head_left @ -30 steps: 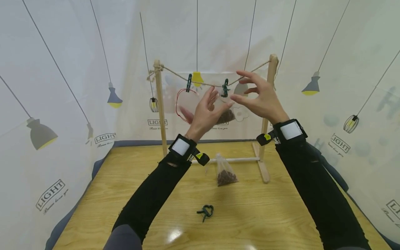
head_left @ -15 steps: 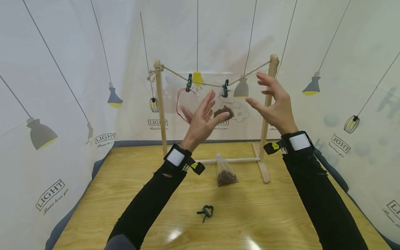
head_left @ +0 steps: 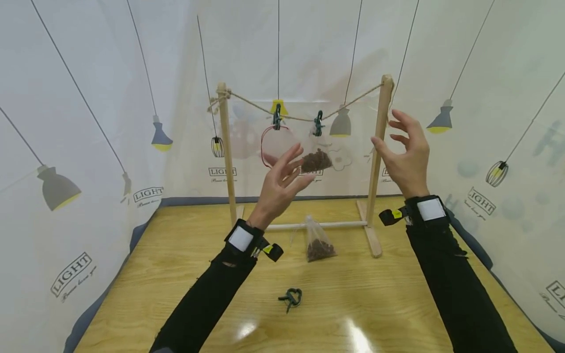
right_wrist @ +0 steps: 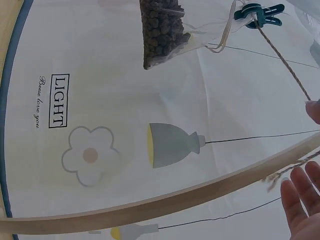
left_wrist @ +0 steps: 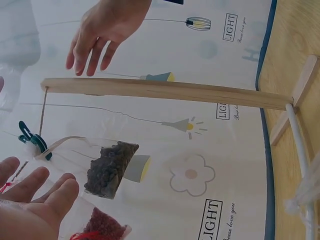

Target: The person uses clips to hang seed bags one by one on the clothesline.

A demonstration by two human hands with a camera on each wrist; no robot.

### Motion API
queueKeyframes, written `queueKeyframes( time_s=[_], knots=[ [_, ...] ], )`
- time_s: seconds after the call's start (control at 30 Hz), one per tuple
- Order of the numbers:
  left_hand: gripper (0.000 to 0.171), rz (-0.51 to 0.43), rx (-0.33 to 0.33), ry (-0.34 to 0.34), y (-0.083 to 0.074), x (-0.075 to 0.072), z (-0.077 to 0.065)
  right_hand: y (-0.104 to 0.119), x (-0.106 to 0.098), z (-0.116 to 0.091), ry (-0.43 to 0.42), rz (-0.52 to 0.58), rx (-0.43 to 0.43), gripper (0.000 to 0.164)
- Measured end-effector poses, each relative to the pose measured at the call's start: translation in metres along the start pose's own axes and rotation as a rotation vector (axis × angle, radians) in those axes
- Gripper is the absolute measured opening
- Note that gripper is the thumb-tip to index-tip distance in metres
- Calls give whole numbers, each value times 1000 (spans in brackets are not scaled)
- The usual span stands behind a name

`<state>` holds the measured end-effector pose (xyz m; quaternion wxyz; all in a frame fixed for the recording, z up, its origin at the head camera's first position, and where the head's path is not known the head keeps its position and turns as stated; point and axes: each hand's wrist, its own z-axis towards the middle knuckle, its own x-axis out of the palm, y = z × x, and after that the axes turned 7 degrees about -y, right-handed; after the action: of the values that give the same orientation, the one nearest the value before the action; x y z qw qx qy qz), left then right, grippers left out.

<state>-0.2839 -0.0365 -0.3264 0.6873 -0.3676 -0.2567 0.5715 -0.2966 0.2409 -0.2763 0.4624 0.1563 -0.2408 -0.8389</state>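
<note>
A sheer bag of dark brown pieces (head_left: 316, 161) hangs from the rope by a green clip (head_left: 318, 123). Left of it, a second green clip (head_left: 276, 116) holds a sheer bag with a red drawstring (head_left: 262, 147); its reddish contents (left_wrist: 106, 223) show in the left wrist view. My left hand (head_left: 280, 185), fingers spread and holding nothing, is in front of these bags and partly covers the red-stringed one. Beside the right post, my right hand (head_left: 407, 156) is raised with fingers apart, nothing in them. Another bag of dark pieces (head_left: 320, 249) stands on the table.
The rope (head_left: 353, 103) sags between a left wooden post (head_left: 227, 157) and a right wooden post (head_left: 378, 142). A white rod (head_left: 344, 225) joins their feet. A loose green clip (head_left: 291, 298) lies on the wooden table (head_left: 375, 294). Printed cloth surrounds the back and sides.
My right hand has moved right, away from the hanging bag's clip. My left hand has drawn down and left. The clip with the red-stringed bag has shifted a little right along the rope.
</note>
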Motion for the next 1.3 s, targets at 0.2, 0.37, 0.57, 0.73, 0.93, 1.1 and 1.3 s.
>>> queueKeyframes(
  time_s=[0.2, 0.37, 0.57, 0.73, 0.93, 1.1, 1.3],
  knots=[
    [69, -37, -26, -12, 8, -8, -16, -39, -1, -4, 45, -27, 108, 60],
    [66, -46, -55, -25, 16, -13, -30, -55, -2, -8, 66, -28, 180, 56],
    [64, -37, -65, -35, 22, -18, -44, -63, -3, -10, 64, -89, 203, 48],
    [62, -24, -92, -32, 28, -25, -60, -67, -2, -9, 70, -99, 215, 45],
    [59, -1, -148, -33, 35, -28, -84, -67, -2, -7, 96, -99, 239, 43],
    [55, 84, -235, -33, 41, -29, -104, -68, -2, -8, 93, -103, 225, 41],
    [51, 170, -337, 73, 46, -33, -130, -69, -1, -9, 88, -110, 182, 38]
  ],
)
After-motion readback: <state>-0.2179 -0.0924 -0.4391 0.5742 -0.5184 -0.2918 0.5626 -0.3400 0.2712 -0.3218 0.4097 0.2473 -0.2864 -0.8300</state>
